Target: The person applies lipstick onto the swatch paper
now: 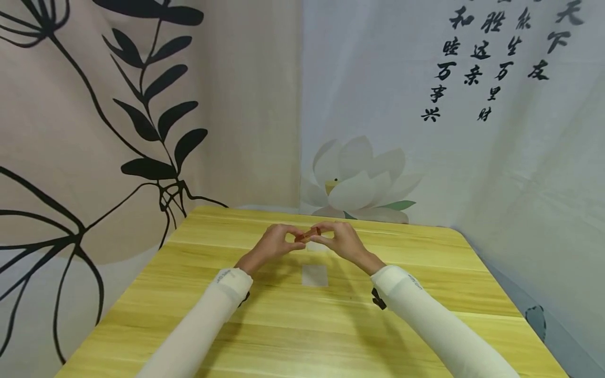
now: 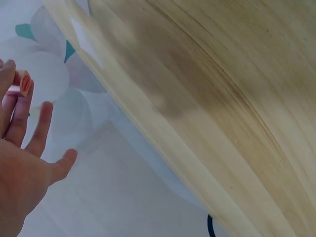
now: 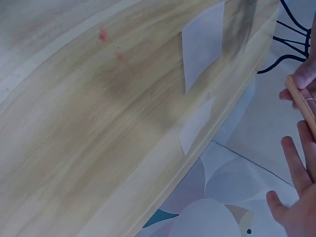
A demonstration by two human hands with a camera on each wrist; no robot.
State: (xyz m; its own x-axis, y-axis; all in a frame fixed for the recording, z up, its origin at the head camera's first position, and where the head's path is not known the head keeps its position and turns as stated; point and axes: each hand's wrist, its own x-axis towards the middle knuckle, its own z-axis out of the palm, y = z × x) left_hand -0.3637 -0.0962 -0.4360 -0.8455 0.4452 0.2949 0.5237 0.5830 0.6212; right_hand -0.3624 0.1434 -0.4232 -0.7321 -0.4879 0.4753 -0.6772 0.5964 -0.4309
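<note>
Between my two hands, above the far part of the table, is a small reddish-brown oblong thing [image 1: 308, 234], tilted up toward the right; its exact kind cannot be told. My left hand [image 1: 276, 240] pinches its left end between thumb and fingers. On the other end, my right hand [image 1: 347, 242] grips it the same way. The left wrist view catches a pale-edged end of the oblong thing [image 2: 24, 83] with red inside, while the left hand [image 2: 24, 168] has its outer fingers spread. A long tan edge of it [image 3: 300, 101] shows beside the right hand [image 3: 301, 207].
Two white paper squares lie on the wood-grain table [image 1: 283, 325]: a nearer square [image 1: 314, 275] and a farther square [image 1: 317, 246], partly below the hands. Small red marks [image 3: 102, 35] dot the tabletop. A printed cloth [image 1: 255, 105] hangs close behind the table's far edge.
</note>
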